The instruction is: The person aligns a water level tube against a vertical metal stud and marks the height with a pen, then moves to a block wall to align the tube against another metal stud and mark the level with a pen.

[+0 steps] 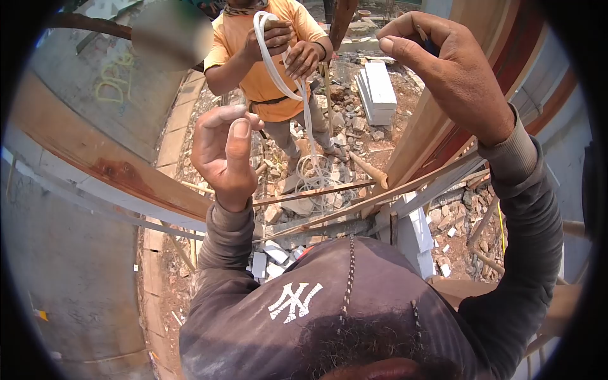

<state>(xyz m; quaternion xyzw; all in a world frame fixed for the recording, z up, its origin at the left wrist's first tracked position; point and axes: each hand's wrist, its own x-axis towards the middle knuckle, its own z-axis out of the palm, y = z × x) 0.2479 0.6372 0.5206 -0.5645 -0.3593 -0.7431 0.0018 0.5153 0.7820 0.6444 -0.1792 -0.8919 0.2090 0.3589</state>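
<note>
From my end of the head camera, the nearest thing beyond my hands is a white hose (268,63), looped in the air and gripped by a co-worker (269,109) in an orange shirt. My left hand (227,155) is raised just below the hose loop in view, fingers curled toward the upright thumb; I cannot tell whether they pinch anything. My right hand (451,68) is up to the right of the hose, thumb and forefinger bent toward each other. A slim dark thing (431,46) shows in its hollow, and I cannot tell how firmly it is gripped. Below the loop, the hose runs down to a loose coil (316,167) on the rubble. White blocks (382,88) are stacked right of the hose. Wooden beams (419,140) slant on both sides of it, and a grey wall (76,104) with painted letters lies farther left.
</note>
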